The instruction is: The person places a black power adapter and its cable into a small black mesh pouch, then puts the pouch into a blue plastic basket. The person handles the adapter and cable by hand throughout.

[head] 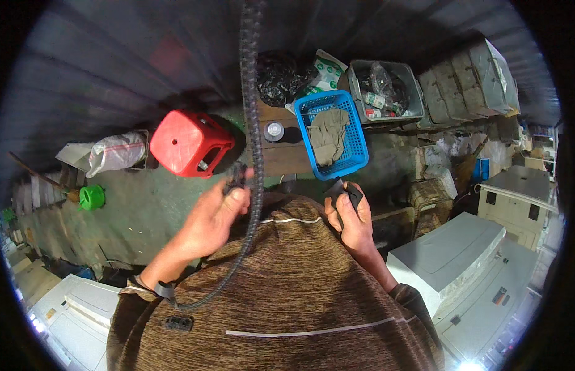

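Observation:
My left hand (220,211) is curled round a small dark thing that I cannot make out, just left of a black braided cable (255,139) hanging down the view. In my right hand (352,213) is a piece of black material (347,192), pinched between thumb and fingers. Just beyond that hand, a blue plastic basket (310,157) holds a crumpled grey-brown cloth (329,134). Left of the basket, a clear round container (274,131) stands on a wooden surface (280,155).
A red plastic stool (176,143) stands to the left, near a white woven sack (118,152) and a green plastic container (91,197). A grey bin (417,104) with bottles, stacked crates (459,83) and white machine housings (454,259) are on the right.

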A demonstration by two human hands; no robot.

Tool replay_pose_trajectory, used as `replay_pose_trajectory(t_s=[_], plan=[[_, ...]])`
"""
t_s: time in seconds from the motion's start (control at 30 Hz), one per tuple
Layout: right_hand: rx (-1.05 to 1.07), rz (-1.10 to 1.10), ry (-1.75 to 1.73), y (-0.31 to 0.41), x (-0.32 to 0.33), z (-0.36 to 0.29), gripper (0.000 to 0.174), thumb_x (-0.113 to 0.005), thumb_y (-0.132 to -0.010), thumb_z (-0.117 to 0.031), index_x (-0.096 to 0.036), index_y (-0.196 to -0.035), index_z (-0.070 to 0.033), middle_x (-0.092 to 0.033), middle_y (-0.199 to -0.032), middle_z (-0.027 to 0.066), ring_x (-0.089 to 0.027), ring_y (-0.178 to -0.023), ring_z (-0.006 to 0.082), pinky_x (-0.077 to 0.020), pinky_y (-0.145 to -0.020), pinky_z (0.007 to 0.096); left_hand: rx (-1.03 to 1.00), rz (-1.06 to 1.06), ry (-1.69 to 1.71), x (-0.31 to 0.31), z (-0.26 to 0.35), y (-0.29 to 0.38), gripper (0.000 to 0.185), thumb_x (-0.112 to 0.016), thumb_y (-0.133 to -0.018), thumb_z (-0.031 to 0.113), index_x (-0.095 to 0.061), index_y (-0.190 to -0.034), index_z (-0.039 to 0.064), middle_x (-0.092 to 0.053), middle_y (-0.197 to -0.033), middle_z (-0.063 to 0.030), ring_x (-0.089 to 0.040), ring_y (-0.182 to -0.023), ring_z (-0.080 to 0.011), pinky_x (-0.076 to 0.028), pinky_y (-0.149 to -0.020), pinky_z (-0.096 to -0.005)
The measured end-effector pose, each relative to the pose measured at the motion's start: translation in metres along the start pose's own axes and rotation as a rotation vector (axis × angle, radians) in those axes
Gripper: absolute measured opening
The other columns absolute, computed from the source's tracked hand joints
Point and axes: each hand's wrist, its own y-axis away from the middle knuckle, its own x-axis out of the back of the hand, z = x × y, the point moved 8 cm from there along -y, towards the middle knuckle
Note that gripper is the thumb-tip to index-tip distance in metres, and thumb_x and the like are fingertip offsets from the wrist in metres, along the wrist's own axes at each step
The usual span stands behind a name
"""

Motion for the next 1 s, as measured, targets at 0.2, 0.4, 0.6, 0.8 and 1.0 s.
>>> replay_pose_trajectory(t_s=[0.2,0.4,0.6,0.8,1.0], plan=[[-0.016,-0.053,0.062,0.001,-0.006,-0.004,0.032,-0.062,-0.113,-0.017,-0.053,-0.140,-0.002,-0.070,-0.097,0.0054,-0.048,-0.068,0.0035,-0.0379,-0.061,0.0217,0.135,0.612,0.442,0.127,-0.032,0.037,0.045,-0.048,-0.119,0.037,-0.062,-0.143,0.002,-0.056,-0.086,0.0028,-0.049,-0.069,-0.0099,-0.040,-0.064,-0.0269],[-0.021,-0.035,0.164,0.002,0.030,0.033,0.033,-0.062,-0.111,-0.013,-0.053,-0.140,0.000,-0.072,-0.095,0.0063,-0.050,-0.070,0.0034,-0.0399,-0.062,0.0223,-0.090,0.730,0.716,0.207,-0.071,0.102,0.044,-0.053,-0.118,0.041,-0.065,-0.136,0.003,-0.062,-0.090,0.0021,-0.048,-0.064,-0.0074,-0.038,-0.057,-0.0251],[-0.071,-0.028,0.166,-0.005,0.030,0.025,0.034,-0.061,-0.112,-0.017,-0.053,-0.140,0.000,-0.073,-0.095,0.0082,-0.047,-0.065,0.0035,-0.0378,-0.059,0.0221,0.216,0.171,0.657,0.086,-0.043,0.036,0.042,-0.064,-0.111,0.038,-0.073,-0.115,-0.003,-0.067,-0.074,-0.0094,-0.054,-0.044,-0.0167,-0.041,-0.042,-0.0302],[-0.192,-0.201,0.207,-0.007,-0.022,-0.010,0.030,-0.051,-0.118,-0.025,-0.064,-0.134,-0.003,-0.067,-0.089,0.0032,-0.044,-0.064,0.0030,-0.0342,-0.059,0.0218,0.359,-0.793,0.568,-0.066,-0.014,0.005,0.043,-0.050,-0.119,0.040,-0.065,-0.126,0.000,-0.060,-0.081,-0.0041,-0.056,-0.060,-0.0129,-0.047,-0.057,-0.0288],[-0.336,-0.296,0.230,0.001,-0.021,0.007,0.033,-0.055,-0.118,-0.031,-0.069,-0.134,-0.005,-0.061,-0.083,-0.0017,-0.046,-0.070,0.0049,-0.0375,-0.063,0.0242,0.381,-0.811,0.546,-0.075,-0.020,0.000,0.042,-0.047,-0.120,0.041,-0.062,-0.121,0.001,-0.060,-0.082,-0.0042,-0.058,-0.059,-0.0118,-0.048,-0.055,-0.0280]])
